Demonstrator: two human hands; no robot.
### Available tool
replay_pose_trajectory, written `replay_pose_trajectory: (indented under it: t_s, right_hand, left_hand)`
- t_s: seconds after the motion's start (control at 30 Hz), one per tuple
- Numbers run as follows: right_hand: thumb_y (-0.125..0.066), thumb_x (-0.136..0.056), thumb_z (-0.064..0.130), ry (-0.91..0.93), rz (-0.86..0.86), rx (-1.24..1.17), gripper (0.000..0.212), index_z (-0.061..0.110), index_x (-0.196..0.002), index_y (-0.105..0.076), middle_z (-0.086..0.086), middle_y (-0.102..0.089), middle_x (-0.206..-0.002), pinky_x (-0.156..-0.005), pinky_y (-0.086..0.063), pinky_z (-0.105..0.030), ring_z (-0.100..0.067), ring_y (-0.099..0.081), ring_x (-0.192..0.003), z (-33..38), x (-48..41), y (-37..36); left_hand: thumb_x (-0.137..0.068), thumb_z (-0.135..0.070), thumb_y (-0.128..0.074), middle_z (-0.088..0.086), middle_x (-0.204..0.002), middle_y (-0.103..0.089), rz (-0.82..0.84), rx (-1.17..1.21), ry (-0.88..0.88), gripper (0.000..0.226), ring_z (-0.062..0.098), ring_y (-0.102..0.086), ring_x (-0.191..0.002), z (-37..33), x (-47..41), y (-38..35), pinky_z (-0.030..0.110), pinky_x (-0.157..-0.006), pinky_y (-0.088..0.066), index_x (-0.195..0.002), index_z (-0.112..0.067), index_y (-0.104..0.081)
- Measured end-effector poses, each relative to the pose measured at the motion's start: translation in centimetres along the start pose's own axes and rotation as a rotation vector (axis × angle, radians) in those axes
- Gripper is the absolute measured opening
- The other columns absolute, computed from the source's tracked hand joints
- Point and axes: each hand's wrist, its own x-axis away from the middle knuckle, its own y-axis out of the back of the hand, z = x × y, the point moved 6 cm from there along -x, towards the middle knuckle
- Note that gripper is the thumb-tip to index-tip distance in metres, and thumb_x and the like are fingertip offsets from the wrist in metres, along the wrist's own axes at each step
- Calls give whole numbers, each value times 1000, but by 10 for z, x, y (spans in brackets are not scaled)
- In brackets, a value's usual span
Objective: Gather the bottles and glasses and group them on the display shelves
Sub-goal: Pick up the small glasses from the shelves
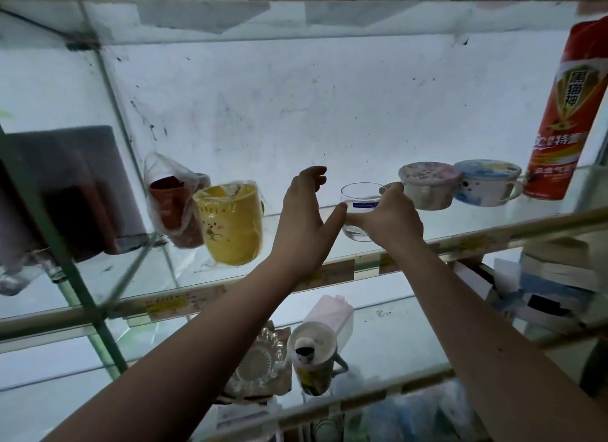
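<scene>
A small clear glass [360, 200] with a blue label stands on the middle glass shelf [460, 224]. My right hand [391, 216] grips it, fingers over the rim and thumb against its lower side. My left hand [304, 218] hovers just left of the glass with fingers loosely spread; its thumb tip touches the glass wall. A yellow cup [230, 223] and a red cup [171, 208], both wrapped in plastic, stand further left on the same shelf.
Two lidded ceramic mugs, pink [427, 185] and blue [487, 183], stand right of the glass, then a tall red spray can [562, 112]. On the lower shelf sit a lidded mug [312, 359], a white container [330, 316] and a glass dish [260, 359]. Boxes [65, 191] fill the left.
</scene>
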Motion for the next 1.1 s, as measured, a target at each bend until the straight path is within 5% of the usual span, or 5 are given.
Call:
replay_pose_trajectory:
  t_s: [0.27,0.47,0.7,0.97,1.1]
  right_hand:
    - [-82,-62,48,127,-232,-421,80,22,-126,-41,-2,-57,-118,-86,-52,-36,-22,-56,-109,13,21,21]
    - [-82,-69,28,137,-223,-785,70,20,-127,-44,1,-55,-119,-76,-52,-14,-12,-57,-106,42,62,18]
    - [-81,-70,15,114,-161,-978,64,19,-122,-45,-4,-63,-104,-72,-59,-48,-20,-66,-95,93,117,-10]
    - [-84,-65,21,119,-150,-964,65,22,-118,-47,-6,-65,-107,-69,-60,-46,-22,-66,-98,168,196,-59]
    - [-82,-68,15,117,-107,-1002,54,26,-110,-49,-5,-67,-106,-64,-59,-41,-23,-68,-94,195,235,-83]
  left_hand:
    - [-84,-28,-55,-1,-127,-52,-93,112,-38,51,2,-47,-113,-16,11,25,14,-96,-39,-130,-12,-41]
    - [-83,-26,-56,-2,-125,-54,-142,227,-34,48,1,-50,-113,-21,27,56,18,-95,-43,-127,-13,-43]
    - [-85,-21,-56,0,-123,-55,-154,276,-96,44,6,-52,-114,-16,57,120,20,-95,-42,-126,-11,-44]
    - [-87,-19,-55,0,-117,-57,-157,324,-91,34,12,-56,-111,12,101,229,30,-96,-46,-120,-18,-45]
    - [-87,-17,-55,-7,-115,-56,-171,312,-90,34,5,-54,-108,24,130,273,22,-93,-44,-119,-19,-44]
